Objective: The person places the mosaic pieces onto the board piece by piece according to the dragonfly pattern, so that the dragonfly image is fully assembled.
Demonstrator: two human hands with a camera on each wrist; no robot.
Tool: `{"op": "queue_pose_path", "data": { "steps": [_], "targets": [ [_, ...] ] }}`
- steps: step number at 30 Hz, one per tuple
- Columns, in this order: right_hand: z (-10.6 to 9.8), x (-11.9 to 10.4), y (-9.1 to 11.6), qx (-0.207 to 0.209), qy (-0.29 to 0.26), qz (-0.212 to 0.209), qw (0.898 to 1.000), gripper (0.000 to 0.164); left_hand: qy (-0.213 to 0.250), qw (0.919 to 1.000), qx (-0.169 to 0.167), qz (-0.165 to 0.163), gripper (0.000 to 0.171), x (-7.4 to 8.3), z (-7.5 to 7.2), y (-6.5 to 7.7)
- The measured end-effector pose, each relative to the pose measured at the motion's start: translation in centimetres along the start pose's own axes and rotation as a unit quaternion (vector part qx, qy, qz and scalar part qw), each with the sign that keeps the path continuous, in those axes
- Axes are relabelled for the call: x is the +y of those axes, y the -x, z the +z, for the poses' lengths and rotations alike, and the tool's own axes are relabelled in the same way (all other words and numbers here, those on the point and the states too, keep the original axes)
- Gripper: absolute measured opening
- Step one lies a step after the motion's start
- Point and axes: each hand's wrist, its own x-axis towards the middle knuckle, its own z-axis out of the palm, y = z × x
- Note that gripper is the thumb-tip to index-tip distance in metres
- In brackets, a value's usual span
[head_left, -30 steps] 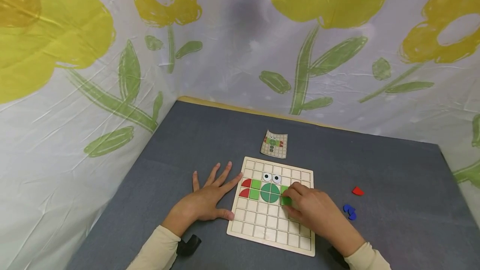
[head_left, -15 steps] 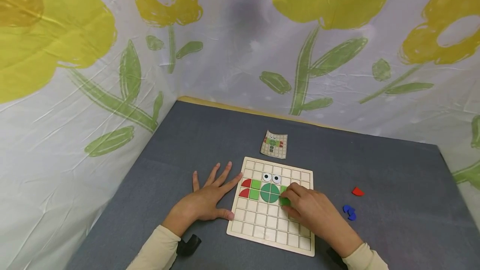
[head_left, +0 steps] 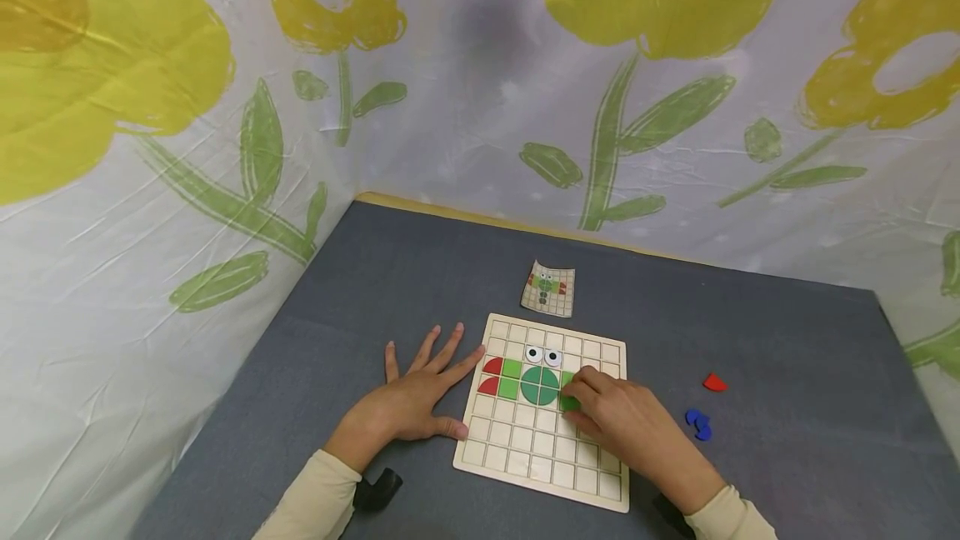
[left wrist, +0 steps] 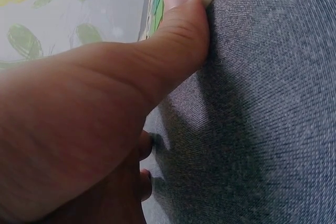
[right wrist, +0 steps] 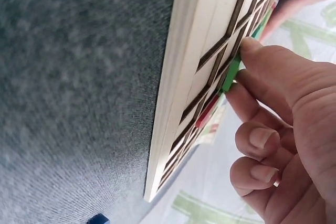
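A wooden grid board (head_left: 517, 469) lies on the dark table. My right hand (head_left: 630, 419) pinches a green square tile (right wrist: 231, 75) at the board's surface, between thumb and fingers. Just left of it on the grid is a dark green circle (head_left: 539, 386) made of quarter pieces, with two eye tiles (head_left: 543, 356) above. Farther left sit green squares (head_left: 510, 378) and two red quarter pieces (head_left: 491, 376). In the right wrist view a red piece (right wrist: 207, 111) shows beside the green tile. My left hand (head_left: 412, 402) lies spread, its thumb and index finger touching the board's left edge.
Behind the board lies a small picture card (head_left: 548, 288) with a similar grid figure. To the right, on the table, are a loose red piece (head_left: 715, 382) and several blue pieces (head_left: 700, 424). A flower-printed curtain (head_left: 480, 107) encloses the table's back and sides.
My right hand and the green tile in it have shifted very slightly left between the first frame and now. The left hand keeps its place at the board's edge.
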Motion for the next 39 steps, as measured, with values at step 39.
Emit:
{"op": "queue_pose_path", "data": {
  "steps": [39],
  "targets": [
    [-6.2, 6.1, 5.4, 0.010, 0.021, 0.337, 0.941, 0.033, -0.010, 0.9999, -0.006, -0.007, 0.111, 0.0, 0.0, -0.2]
  ]
}}
